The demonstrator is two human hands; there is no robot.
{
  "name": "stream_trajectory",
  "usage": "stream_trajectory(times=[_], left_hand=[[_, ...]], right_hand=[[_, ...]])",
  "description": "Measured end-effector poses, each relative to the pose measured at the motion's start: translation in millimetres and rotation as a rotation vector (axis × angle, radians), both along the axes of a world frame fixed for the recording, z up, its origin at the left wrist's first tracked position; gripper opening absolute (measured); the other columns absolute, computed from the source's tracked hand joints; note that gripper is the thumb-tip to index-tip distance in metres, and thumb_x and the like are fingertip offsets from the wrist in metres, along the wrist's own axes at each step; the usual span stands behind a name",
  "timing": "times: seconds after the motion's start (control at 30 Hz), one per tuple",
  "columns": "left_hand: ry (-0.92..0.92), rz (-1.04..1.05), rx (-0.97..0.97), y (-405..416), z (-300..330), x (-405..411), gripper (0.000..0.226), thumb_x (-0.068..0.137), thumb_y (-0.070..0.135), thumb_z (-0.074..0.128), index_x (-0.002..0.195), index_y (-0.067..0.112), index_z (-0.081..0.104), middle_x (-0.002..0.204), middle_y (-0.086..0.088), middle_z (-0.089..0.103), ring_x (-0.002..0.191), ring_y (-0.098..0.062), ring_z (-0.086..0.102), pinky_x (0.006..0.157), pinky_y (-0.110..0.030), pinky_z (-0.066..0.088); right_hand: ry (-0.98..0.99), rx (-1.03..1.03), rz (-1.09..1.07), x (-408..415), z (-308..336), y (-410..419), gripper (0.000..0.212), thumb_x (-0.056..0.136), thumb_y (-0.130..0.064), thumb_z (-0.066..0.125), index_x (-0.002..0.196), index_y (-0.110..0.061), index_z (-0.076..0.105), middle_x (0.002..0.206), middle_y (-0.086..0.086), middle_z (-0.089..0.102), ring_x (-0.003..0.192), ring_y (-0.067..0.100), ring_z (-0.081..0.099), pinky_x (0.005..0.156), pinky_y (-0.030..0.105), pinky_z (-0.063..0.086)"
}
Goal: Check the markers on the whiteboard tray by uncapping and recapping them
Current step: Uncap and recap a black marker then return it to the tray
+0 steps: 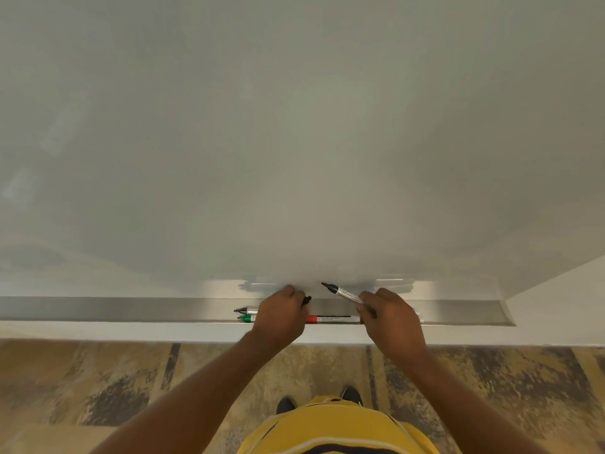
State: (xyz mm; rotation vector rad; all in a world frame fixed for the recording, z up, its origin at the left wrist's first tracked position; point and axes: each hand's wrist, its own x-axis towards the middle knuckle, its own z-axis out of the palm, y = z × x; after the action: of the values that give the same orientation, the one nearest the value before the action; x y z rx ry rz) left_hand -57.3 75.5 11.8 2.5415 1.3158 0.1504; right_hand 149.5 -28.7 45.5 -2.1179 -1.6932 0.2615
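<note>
**Black marker uncapped over the tray**

Head view. A pale whiteboard (294, 142) fills the upper frame. Below it runs a metal tray (98, 308), then a white ledge, then mottled brown-and-tan floor (98, 388). Dark shoe tips and a yellow shirt (334, 427) show at bottom centre.

Right hand (391, 317): fingers clamped around the barrel of an uncapped black marker (343, 293), its tip pointing up-left, close to the board just above the tray.

Left hand (281, 314): fingers curled together over a small black cap (307, 299), which only peeks out past the knuckles.

Both forearms reach forward, hands near each other over the tray, backs of hands up.

In the tray: a capped black marker (245, 311) and a green marker (246, 318) left of the left hand, a red marker (330, 319) between the hands.
</note>
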Motion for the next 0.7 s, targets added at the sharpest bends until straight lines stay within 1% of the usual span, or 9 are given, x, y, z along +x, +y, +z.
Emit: stream_trajectory(times=[0.07,0.1,0.17,0.23,0.3,0.33,0.4,0.5,0.7], left_hand=[[-0.148,0.028,-0.059,-8.4,12.6,-3.7,0.02,0.094,0.026,0.053,0.101,0.013,0.065,0.101,-0.004,0.06,0.075,-0.021,0.062,0.066,-0.034,0.055],[-0.225,0.054,-0.12,-11.8,20.3,-6.1,0.018,0.093,0.023,0.055,0.103,0.013,0.066,0.103,-0.004,0.062,0.077,-0.018,0.062,0.07,-0.029,0.054],[-0.342,0.106,-0.247,-15.6,38.8,-11.1,0.019,0.094,0.021,0.056,0.11,0.016,0.065,0.101,-0.002,0.069,0.081,-0.014,0.062,0.074,-0.022,0.051],[-0.452,0.126,-0.312,-16.8,56.6,-15.9,0.021,0.096,0.018,0.055,0.114,0.019,0.065,0.095,-0.002,0.07,0.081,-0.014,0.063,0.073,-0.023,0.051],[-0.557,0.157,-0.342,-17.7,70.7,-20.1,0.023,0.097,0.017,0.053,0.117,0.021,0.065,0.093,0.002,0.067,0.084,-0.013,0.062,0.074,-0.02,0.049],[-0.599,0.182,-0.363,-18.1,76.1,-21.6,0.024,0.097,0.017,0.053,0.117,0.023,0.065,0.092,0.004,0.067,0.085,-0.012,0.063,0.076,-0.019,0.049],[-0.674,0.239,-0.433,-18.7,83.9,-22.9,0.022,0.096,0.018,0.054,0.112,0.029,0.064,0.09,0.009,0.068,0.084,-0.011,0.066,0.08,-0.022,0.052],[-0.767,0.263,-0.483,-20.1,90.1,-22.0,0.02,0.096,0.013,0.054,0.1,0.03,0.063,0.083,0.009,0.07,0.074,-0.011,0.067,0.076,-0.03,0.056],[-0.776,0.284,-0.461,-20.5,94.9,-20.6,0.021,0.097,0.013,0.052,0.101,0.03,0.063,0.085,0.001,0.07,0.075,-0.013,0.067,0.081,-0.042,0.059]], right_hand=[[0.064,0.037,0.059,4.5,6.8,-2.3,0.012,0.081,-0.013,0.07,0.092,-0.017,0.07,0.08,0.0,0.056,0.071,0.015,0.05,0.055,0.021,0.037],[0.104,0.05,0.089,6.5,11.3,-3.3,0.014,0.081,-0.013,0.071,0.094,-0.017,0.069,0.088,-0.001,0.057,0.075,0.013,0.052,0.059,0.019,0.039],[0.205,0.042,0.131,10.3,22.3,-5.0,0.015,0.083,-0.016,0.069,0.095,-0.024,0.064,0.096,-0.006,0.057,0.078,0.008,0.055,0.062,0.02,0.046],[0.298,-0.001,0.159,13.3,33.6,-5.8,0.017,0.088,-0.021,0.063,0.094,-0.035,0.057,0.089,-0.012,0.061,0.074,0.007,0.058,0.062,0.025,0.05],[0.341,0.01,0.18,14.2,44.0,-6.6,0.014,0.092,-0.028,0.058,0.097,-0.04,0.056,0.082,-0.012,0.063,0.073,0.007,0.059,0.061,0.019,0.047],[0.356,0.051,0.181,13.9,49.3,-6.6,0.013,0.092,-0.031,0.056,0.1,-0.042,0.057,0.083,-0.013,0.063,0.076,0.007,0.059,0.062,0.015,0.045],[0.379,0.118,0.171,12.9,57.3,-6.6,0.019,0.091,-0.034,0.054,0.108,-0.042,0.058,0.09,-0.017,0.064,0.084,0.004,0.058,0.066,0.008,0.042],[0.34,0.143,0.18,11.8,60.8,-4.8,0.024,0.092,-0.03,0.054,0.114,-0.037,0.06,0.101,-0.016,0.064,0.092,0.001,0.056,0.07,0.005,0.04],[0.283,0.163,0.214,11.2,67.7,-2.4,0.023,0.092,-0.028,0.052,0.113,-0.031,0.062,0.104,-0.011,0.064,0.088,0.002,0.057,0.072,0.005,0.04]])
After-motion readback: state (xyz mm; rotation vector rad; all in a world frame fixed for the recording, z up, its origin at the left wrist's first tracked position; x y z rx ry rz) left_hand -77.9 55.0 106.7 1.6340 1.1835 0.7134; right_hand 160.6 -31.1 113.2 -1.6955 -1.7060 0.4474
